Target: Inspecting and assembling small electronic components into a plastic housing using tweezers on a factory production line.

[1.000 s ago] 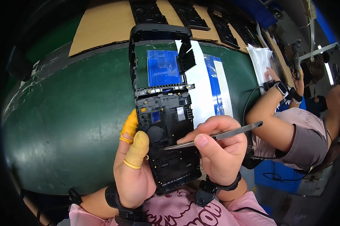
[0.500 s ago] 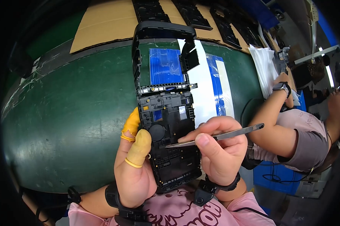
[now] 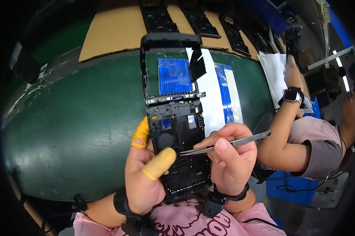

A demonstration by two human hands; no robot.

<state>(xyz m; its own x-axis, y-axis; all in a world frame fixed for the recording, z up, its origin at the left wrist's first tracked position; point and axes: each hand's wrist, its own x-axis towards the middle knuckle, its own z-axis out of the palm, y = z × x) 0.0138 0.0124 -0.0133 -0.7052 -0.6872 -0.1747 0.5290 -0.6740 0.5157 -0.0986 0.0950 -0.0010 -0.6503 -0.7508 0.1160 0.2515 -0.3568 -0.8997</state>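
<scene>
My left hand (image 3: pixel 142 181) grips a long black plastic housing (image 3: pixel 188 135) by its left side. Yellow finger cots cover its thumb and a finger, and the thumb lies over the housing's face. The housing has ribs, small brass-coloured dots, a round disc and an open frame at its far end. In my right hand (image 3: pixel 235 167) a pair of metal tweezers (image 3: pixel 246 140) is pinched between thumb and fingers. Their tips point left, over the middle of the housing close to my left thumb; I cannot tell whether they touch it.
Several similar black housings (image 3: pixel 201 21) rest on brown cardboard (image 3: pixel 114 31) at the back of the green table (image 3: pixel 75 126). White sheets (image 3: pixel 213 114) and a blue plastic packet (image 3: pixel 174 74) lie beyond my hands. At right, a co-worker's arm (image 3: pixel 277 126) reaches toward white papers (image 3: pixel 272 70).
My left thumb has moved right across the housing toward the tweezer tips. The tweezers have shifted slightly right, and the housing sits slightly lower in view. The co-worker's hand has risen with a black part.
</scene>
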